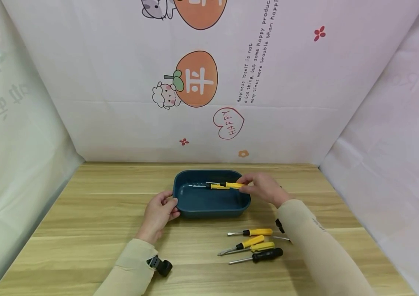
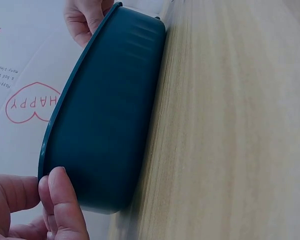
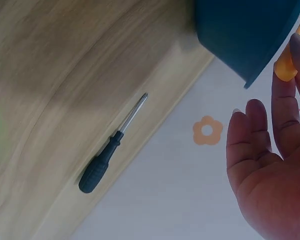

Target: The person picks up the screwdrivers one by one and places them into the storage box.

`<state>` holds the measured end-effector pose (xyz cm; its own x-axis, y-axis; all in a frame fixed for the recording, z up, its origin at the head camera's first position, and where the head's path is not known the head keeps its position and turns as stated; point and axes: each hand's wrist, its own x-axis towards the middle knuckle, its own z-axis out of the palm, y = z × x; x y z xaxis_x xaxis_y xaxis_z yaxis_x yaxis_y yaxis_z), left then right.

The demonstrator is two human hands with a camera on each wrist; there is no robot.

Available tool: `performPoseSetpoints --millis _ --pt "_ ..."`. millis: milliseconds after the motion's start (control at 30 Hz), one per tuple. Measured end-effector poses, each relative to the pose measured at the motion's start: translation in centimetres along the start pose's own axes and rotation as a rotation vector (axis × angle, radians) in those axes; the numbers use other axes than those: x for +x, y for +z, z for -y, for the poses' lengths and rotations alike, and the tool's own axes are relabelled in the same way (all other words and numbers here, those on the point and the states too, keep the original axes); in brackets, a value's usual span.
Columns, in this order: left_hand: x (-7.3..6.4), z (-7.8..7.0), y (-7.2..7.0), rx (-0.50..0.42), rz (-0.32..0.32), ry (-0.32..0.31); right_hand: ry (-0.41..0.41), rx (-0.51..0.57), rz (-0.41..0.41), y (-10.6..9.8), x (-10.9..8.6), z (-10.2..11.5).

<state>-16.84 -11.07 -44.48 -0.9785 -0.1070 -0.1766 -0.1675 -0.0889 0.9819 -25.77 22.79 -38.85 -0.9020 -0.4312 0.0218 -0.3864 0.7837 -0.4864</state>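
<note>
A dark blue plastic bin (image 1: 209, 213) stands on the table, its left rim gripped between thumb and fingers of my left hand (image 1: 159, 210). My right hand (image 1: 263, 187) pinches a yellow-handled screwdriver (image 1: 233, 185) by its handle end, over the bin's right part with the shaft pointing left. Another yellow screwdriver (image 1: 215, 187) lies inside the bin, just below the held one in the head view. In the right wrist view the yellow handle (image 3: 286, 67) sits between thumb and forefinger, while the other fingers hold nothing.
Several loose screwdrivers lie on the wooden table (image 1: 102, 230) before the bin: yellow-handled ones (image 1: 261, 232) and a black-handled one (image 1: 267, 255). A metal shaft (image 1: 280, 238) shows beside my right sleeve. Another black screwdriver (image 3: 100, 167) lies right of the bin. A printed cloth (image 1: 120, 102) hangs behind.
</note>
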Motion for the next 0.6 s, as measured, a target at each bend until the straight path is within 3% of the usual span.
performPoseSetpoints --millis 300,600 --pt "-0.1 -0.1 0.1 0.006 -0.005 -0.004 -0.009 -0.013 0.017 0.7 1.0 0.7" --pt "0.0 0.0 0.1 0.009 -0.002 0.000 -0.122 -0.126 -0.014 1.4 1.9 1.1"
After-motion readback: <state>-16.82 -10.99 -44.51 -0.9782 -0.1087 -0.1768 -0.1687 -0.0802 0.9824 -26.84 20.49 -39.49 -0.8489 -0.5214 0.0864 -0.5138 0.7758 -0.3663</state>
